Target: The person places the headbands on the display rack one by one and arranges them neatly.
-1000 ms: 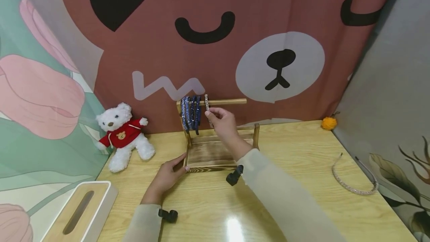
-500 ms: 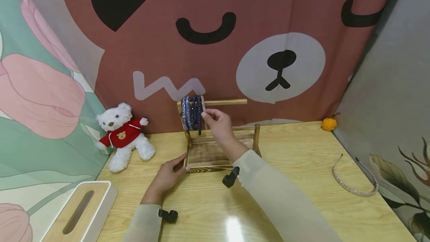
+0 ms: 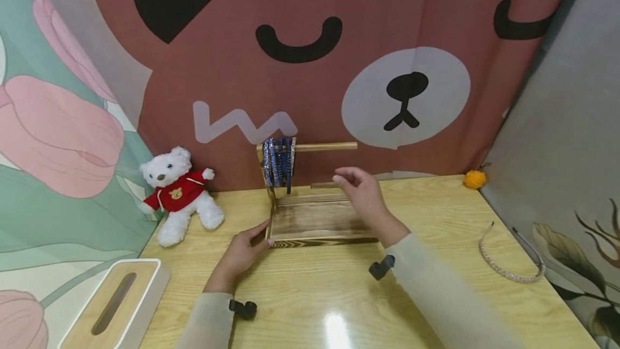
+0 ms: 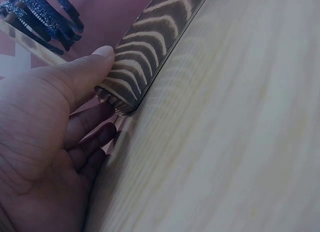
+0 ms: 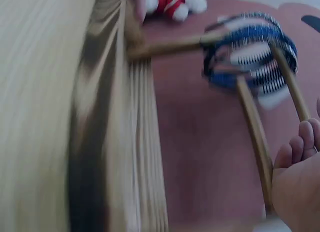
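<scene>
A wooden headband rack (image 3: 319, 218) stands on the table, its upper bar reaching to the right. Several blue glittery headbands (image 3: 277, 161) hang bunched at the bar's left end. Beside them, outermost, is a pale glittery headband (image 3: 293, 156). My left hand (image 3: 240, 252) holds the front left corner of the rack's base; in the left wrist view the thumb lies on the striped edge (image 4: 145, 52), with the fingers around its end. To the right, my right hand (image 3: 365, 201) hovers over the base with loosely bent fingers and nothing in them.
Another pale headband (image 3: 513, 274) lies at the table's right side. A white teddy bear (image 3: 179, 195) in a red hoodie sits back left, and a tissue box (image 3: 116, 300) stands front left. An orange ball-shaped object (image 3: 474, 179) is at the far right corner.
My right hand slid the pale headband leftward along the bar against the blue ones, let go of it and moved right and down. My left hand stayed at the rack's corner.
</scene>
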Available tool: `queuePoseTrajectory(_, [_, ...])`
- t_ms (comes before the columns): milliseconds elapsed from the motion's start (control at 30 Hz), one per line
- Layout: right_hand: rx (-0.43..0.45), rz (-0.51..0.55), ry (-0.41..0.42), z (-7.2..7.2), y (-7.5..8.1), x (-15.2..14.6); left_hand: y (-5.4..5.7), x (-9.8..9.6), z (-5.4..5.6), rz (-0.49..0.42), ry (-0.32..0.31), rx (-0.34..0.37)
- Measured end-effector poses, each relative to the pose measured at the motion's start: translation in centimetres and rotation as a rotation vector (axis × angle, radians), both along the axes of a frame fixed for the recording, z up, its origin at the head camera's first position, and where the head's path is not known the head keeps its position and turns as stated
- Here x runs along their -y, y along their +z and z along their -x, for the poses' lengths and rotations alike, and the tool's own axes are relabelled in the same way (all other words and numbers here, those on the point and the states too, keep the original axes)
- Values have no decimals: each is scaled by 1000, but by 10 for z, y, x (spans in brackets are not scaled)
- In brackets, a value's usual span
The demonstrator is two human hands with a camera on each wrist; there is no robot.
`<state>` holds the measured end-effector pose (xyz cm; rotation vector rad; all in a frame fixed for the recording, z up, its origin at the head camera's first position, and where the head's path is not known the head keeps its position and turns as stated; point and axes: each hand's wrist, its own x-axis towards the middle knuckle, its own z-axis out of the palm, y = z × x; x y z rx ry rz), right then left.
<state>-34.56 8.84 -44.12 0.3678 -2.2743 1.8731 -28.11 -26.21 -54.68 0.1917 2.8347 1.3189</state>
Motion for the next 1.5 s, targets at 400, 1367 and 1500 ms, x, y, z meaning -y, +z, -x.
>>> queuePoseTrajectory(400, [-124,-452,-231,-66,-41,-165,0,2,-1,6,19,22])
queuePoseTrajectory(1367, [174,-1065,-137,-134,-71,-361,-1,0,-2,-1,15,25])
queuePoseTrajectory(1500, [96,-1100,-108,-129,-71,-350,0,-1,-2,-6,12,26])
